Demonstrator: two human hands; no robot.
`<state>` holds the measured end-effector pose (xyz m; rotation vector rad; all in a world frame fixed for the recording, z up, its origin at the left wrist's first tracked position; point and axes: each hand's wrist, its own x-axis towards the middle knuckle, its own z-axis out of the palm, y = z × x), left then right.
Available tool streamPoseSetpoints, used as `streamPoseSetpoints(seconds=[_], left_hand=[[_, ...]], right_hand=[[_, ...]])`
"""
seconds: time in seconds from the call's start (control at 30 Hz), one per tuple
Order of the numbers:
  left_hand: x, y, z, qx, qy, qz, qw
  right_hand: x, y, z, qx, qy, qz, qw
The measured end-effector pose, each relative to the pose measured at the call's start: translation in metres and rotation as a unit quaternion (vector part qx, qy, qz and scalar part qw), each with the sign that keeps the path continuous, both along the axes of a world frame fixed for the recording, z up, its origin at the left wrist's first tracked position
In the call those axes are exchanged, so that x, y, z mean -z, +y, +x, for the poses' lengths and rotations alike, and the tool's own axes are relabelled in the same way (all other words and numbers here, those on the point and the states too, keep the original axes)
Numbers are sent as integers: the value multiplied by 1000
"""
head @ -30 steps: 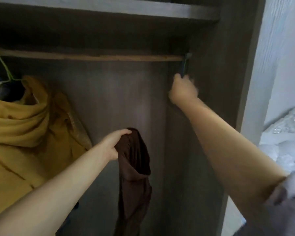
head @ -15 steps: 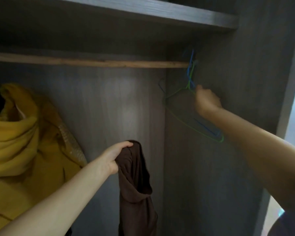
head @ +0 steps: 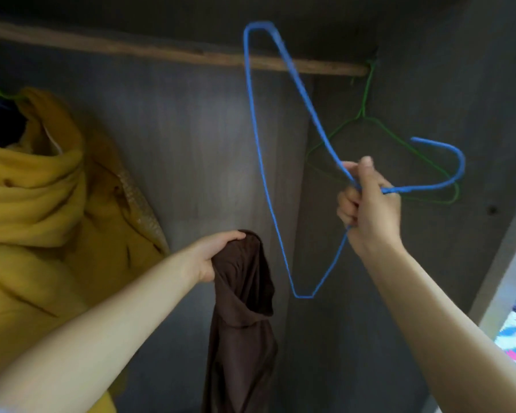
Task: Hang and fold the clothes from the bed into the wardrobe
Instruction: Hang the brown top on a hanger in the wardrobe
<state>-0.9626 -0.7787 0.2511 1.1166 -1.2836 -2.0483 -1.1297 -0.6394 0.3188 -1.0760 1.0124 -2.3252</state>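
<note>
Left hand [head: 218,251]: your fingers grip the brown garment [head: 245,308], left of the blue hanger [head: 259,162].
Right hand [head: 370,204]: your fist grips that hanger's neck.

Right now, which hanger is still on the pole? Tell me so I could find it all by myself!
Look along the wooden rail to its far right end, in the wardrobe's corner. There a thin green hanger hooks over the rail, empty. The blue hanger is off the rail, gripped by the right hand, and the other green one at far left carries a yellow garment.
</note>
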Motion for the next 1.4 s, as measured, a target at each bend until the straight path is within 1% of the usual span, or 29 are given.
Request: streamPoseSetpoints(seconds=[0.1,0.2,0.3,0.37,0.4,0.47,0.53,0.63,0.7,0.77,0.83,0.87,0.9,0.93,0.97,1.0,1.03,1.07,1.1,1.13,1.17,1.23,1.3,1.33,1.4], left_hand=[[-2,7,-1,3,-1,-3,1000],[-9,14,-3,18,3,-21,1000],[-23,13,5,9,18,-49,999],[-32,5,20,-28,30,-60,997],[-34,-2,29,-58,32,-63,996],[-34,-16,45,-111,21,-70,991],[-25,-27,55,-156,11,-75,985],[-7,-35,58,-197,-11,-86,977],[7,-39,58,-198,-35,-82,976],[16,-41,55,-197,-41,-73,977],[18,-43,47,-192,-53,-87,976],[19,-41,42,-189,-67,-126,972],[19,-38,36,-177,-88,-192,961],[20,-35,31,-142,-127,-279,941],[22,-29,26,-77,-179,-367,910],[22,-20,21,3,-232,-435,870],[20,-11,15,70,-283,-486,824],[19,-5,9,108,-331,-515,783],[19,0,6,123,-365,-525,759],[19,3,4,128,-377,-515,759],[21,3,4,128,-369,-498,774],[23,0,12,105,-325,-449,826],[18,-7,23,38,-269,-406,872],[13,-9,27,0,-235,-389,891],[5,-6,33,-32,-182,-374,909]], right_hand=[[-4,16,19,-31,-61,-88,994],[9,13,34,-49,-75,-114,989],[37,0,44,-57,-34,-45,997],[58,-5,45,-90,27,39,995],[66,-4,43,-111,59,87,988],[73,2,42,-154,127,182,963],[70,12,42,-183,190,262,928],[58,25,38,-196,262,340,882],[55,28,34,-191,291,370,862],[65,27,35,-166,312,413,839],[78,28,40,-158,342,476,795],[82,30,41,-172,345,501,775],[81,31,40,-187,336,512,768],[78,30,38,-197,317,509,776],[74,28,35,-200,293,501,789],[70,26,35,-201,273,496,800],[68,21,37,-199,261,497,803],[68,17,41,-198,253,505,801],[69,12,46,-200,241,519,795],[68,7,49,-206,225,532,790],[65,3,49,-213,210,539,787],[54,-2,43,-227,199,530,793],[47,-9,36,-218,210,520,799],[48,-13,35,-200,225,530,793],[54,-22,41,-169,249,562,770]])
